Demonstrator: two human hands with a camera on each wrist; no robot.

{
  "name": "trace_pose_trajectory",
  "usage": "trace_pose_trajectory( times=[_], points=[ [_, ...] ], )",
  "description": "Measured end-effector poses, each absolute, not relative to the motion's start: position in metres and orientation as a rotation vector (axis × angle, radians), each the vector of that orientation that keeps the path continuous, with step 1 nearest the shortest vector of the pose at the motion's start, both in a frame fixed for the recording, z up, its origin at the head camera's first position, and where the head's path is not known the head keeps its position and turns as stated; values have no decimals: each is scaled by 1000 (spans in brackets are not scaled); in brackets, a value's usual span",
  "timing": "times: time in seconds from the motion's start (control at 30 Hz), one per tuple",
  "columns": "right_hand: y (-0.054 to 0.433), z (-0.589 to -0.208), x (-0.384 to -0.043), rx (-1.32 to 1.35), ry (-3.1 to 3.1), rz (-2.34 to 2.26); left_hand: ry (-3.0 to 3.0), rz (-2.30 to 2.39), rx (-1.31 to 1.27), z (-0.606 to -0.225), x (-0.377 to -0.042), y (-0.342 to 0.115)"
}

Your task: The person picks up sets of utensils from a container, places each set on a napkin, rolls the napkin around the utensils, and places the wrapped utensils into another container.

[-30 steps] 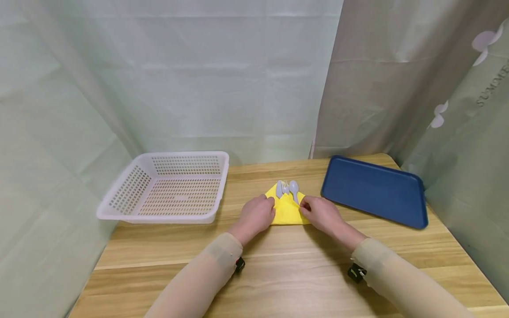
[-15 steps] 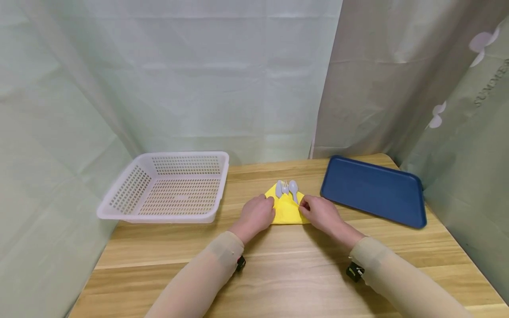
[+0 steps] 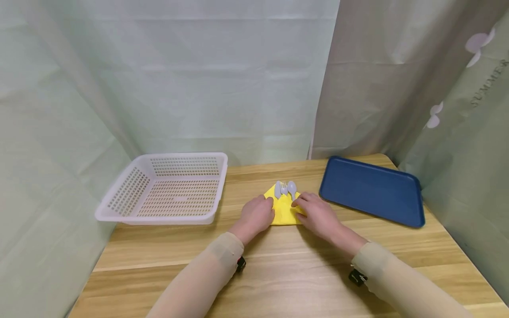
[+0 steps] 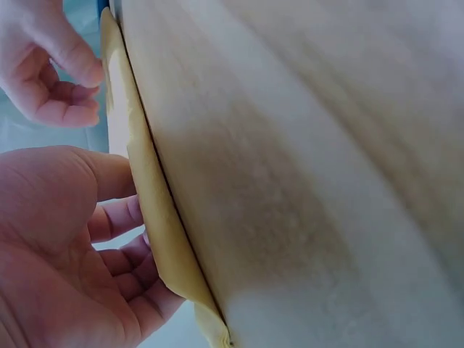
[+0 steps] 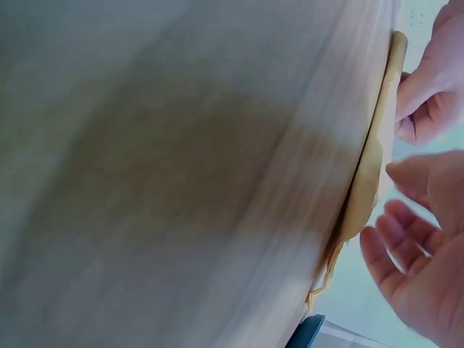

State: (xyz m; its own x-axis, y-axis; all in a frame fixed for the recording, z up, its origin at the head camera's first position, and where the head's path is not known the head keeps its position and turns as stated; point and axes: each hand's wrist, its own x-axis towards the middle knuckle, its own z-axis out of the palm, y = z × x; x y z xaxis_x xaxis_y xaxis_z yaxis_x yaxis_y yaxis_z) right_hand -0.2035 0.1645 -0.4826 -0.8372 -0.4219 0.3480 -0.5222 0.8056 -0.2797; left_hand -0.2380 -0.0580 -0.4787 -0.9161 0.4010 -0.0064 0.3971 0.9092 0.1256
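A folded yellow napkin [image 3: 284, 214] lies mid-table, with a pale plastic knife [image 3: 277, 190], a fork [image 3: 283, 189] and a spoon [image 3: 292, 187] sticking out of its far side. At the napkin's left side my left hand [image 3: 257, 215] holds the edge, thumb on top and fingers curled, as the left wrist view also shows. My right hand [image 3: 318, 215] is over the right part, fingers loosely bent. In the right wrist view its thumb and fingers are spread, just off the napkin [image 5: 366, 177]. The handles of the cutlery are hidden inside the fold.
To the left stands a white perforated plastic basket [image 3: 180, 219] with nothing in it. A blue tray [image 3: 371, 192] lies at the back right of the wooden table [image 3: 274, 282]. Pale curtains [image 3: 199, 88] hang behind and at both sides.
My right hand has let go of the napkin's right edge and moved slightly left over it, its fingers loosening. The left hand stays where it was.
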Motion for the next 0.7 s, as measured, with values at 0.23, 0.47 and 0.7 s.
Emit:
trace_pose_trajectory(
  times=[0.23, 0.47, 0.7],
  points=[
    [164, -486, -201, 857, -2732, 472, 3031, 230, 605, -475, -237, -60],
    [166, -486, -200, 846, -2752, 492, 3082, 189, 664, -464, -219, -60],
    [167, -488, -201, 853, -2735, 497, 3151, 43, 936, -462, -193, -57]
  ],
)
